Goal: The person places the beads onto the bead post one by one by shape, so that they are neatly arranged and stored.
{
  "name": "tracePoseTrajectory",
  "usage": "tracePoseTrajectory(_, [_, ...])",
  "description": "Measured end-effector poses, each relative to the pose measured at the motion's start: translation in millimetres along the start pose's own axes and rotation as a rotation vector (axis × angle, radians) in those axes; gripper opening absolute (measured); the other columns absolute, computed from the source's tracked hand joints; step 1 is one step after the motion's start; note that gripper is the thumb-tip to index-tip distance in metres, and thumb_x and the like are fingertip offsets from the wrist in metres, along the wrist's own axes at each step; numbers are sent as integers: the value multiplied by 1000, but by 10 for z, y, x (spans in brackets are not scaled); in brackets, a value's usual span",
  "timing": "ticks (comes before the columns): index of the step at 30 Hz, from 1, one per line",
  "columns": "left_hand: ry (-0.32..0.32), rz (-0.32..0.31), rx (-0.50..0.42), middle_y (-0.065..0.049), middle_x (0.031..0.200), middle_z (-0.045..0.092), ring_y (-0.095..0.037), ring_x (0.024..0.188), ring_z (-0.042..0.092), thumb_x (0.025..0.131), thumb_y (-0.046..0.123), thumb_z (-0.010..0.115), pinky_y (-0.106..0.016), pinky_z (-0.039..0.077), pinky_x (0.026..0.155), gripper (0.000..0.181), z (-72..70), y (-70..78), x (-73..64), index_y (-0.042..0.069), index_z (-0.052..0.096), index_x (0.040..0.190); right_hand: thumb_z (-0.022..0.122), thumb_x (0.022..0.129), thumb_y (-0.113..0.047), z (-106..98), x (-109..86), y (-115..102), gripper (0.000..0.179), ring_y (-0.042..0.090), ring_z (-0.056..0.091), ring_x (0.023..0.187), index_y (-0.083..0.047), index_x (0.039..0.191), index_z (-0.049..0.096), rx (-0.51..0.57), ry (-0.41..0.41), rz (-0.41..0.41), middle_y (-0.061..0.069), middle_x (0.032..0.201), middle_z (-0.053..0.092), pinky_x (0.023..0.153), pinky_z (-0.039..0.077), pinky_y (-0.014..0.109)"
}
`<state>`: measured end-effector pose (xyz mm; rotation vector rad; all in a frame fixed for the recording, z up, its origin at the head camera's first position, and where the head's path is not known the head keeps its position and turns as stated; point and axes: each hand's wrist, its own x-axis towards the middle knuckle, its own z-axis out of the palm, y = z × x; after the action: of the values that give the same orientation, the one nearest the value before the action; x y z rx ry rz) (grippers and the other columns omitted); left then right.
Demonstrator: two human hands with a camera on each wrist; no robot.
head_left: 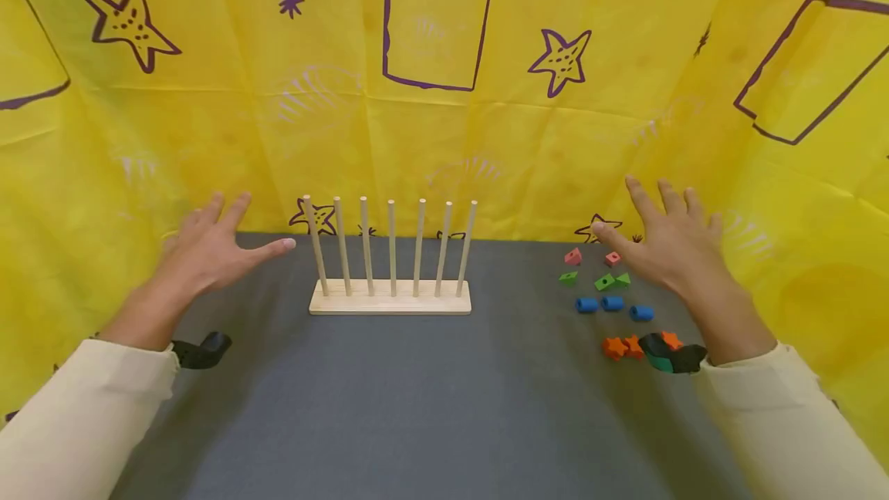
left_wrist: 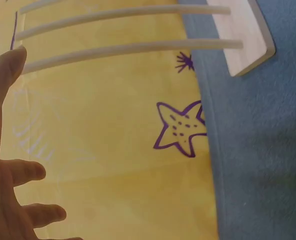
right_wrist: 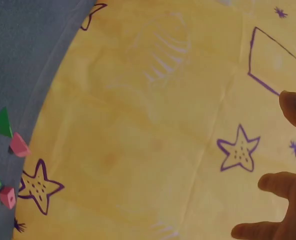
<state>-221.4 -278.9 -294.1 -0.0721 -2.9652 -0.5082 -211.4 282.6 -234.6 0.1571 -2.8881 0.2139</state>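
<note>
A grey-blue worktop [head_left: 430,400] runs back to a yellow cloth backdrop [head_left: 500,137], creased and printed with purple stars, bursts and outlined rectangles; the same cloth rises at both sides. Dark shadows fall on the worktop beneath each forearm.

Towards the back, left of centre, stands a wooden peg rack [head_left: 390,305]: seven upright dowels in one row on a pale base. At the right lie loose pieces, roughly in rows: two pink blocks [head_left: 572,257], three green triangular blocks [head_left: 605,282], three blue cylinders [head_left: 586,305] and three orange stars [head_left: 614,348]. Holes show in several of them.

The left hand [head_left: 207,249] is raised left of the rack, its grip released, fingers spread, thumb pointing towards the end dowel but apart from it. The right hand [head_left: 670,245] is likewise raised with a released grip, near the pink and green blocks.

A black strap [head_left: 674,353] at the right wrist partly covers one star; a teal patch beside it is hard to identify. The left wrist view cuts the rack to three dowels and one base end. The right wrist view crops some green blocks at its edge.
</note>
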Motion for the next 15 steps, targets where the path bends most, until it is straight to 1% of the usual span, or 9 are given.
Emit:
tracePoseTrajectory(4, [-4,31,-50,-35,152,3,-60,133,6,83,72,54,-76,8,94,109,114,-3,16,6,5,155,42,90,-70,-30,-44,67,88,56,5,135,-18,156,14,-2,61,-27,32,152,13,93,4,77])
tracePoseTrajectory(8, [-18,57,-125,-34,152,9,-57,134,10,84,66,59,-72,11,98,107,253,-7,26,2,9,154,46,91,-65,-51,-100,142,87,56,7,135,-16,156,16,10,90,-39,32,151,15,96,5,75])
tracePoseTrajectory(11, [-26,69,-181,-32,153,13,-55,136,11,84,61,63,-71,12,99,106,360,-34,32,2,10,154,48,91,-63,-56,-132,182,86,57,7,135,-16,156,16,29,106,-47,32,151,15,97,3,74])
tracePoseTrajectory(15, [-30,78,-257,-31,152,16,-54,135,14,84,56,67,-70,15,99,104,506,-62,39,5,11,155,49,91,-62,-41,-172,223,85,57,9,134,-15,156,18,40,126,-63,32,151,16,101,3,71])
